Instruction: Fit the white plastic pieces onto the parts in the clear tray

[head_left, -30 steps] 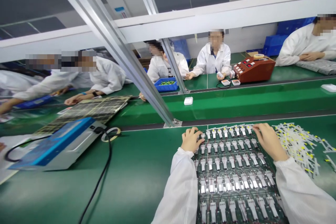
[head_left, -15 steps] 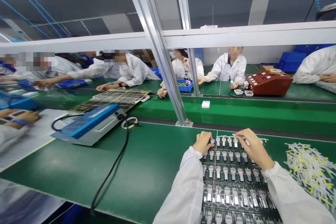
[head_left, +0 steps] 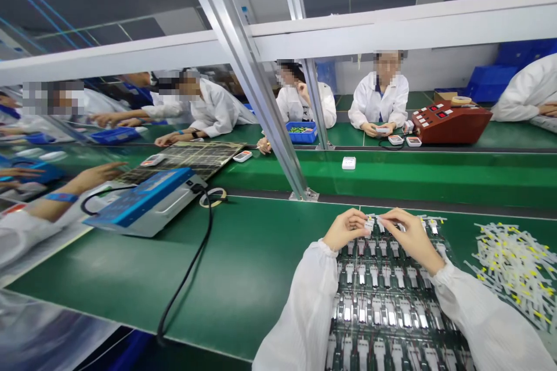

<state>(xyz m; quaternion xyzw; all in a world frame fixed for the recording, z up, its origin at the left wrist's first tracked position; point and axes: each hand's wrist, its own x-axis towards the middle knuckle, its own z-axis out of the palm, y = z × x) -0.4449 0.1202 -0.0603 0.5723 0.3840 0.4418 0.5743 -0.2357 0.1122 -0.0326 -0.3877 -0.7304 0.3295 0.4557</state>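
Both hands meet over the far edge of a clear moulded tray [head_left: 383, 289], at its back row of small white parts [head_left: 385, 274]. The left hand [head_left: 347, 229] is curled, thumb and fingertips nearly together, apparently pinching one white part between them. The right hand [head_left: 409, 235] faces it, thumb and forefinger almost closed at a pale sliver just beside that part; whether they grip it or only touch it, I cannot tell. Working from opposite sides probably steadies so small a piece.

The tray lies near the far edge of the green workbench [head_left: 243, 278], between the forearms, its near edge beyond view. Its pockets hold the parts in rows, presumably for orderly access. Right of the tray, a heap of translucent strips with yellow tabs [head_left: 513, 269] lies loose, likely so the right hand can reach it without crossing the left. Similar strips lie by the tray's far right corner.

Well to the left, a blue-topped instrument [head_left: 145, 203] stands near a tape roll [head_left: 213, 197] at the far edge; its black cable [head_left: 186, 284] trails to the workbench's near edge, well apart from the tray.
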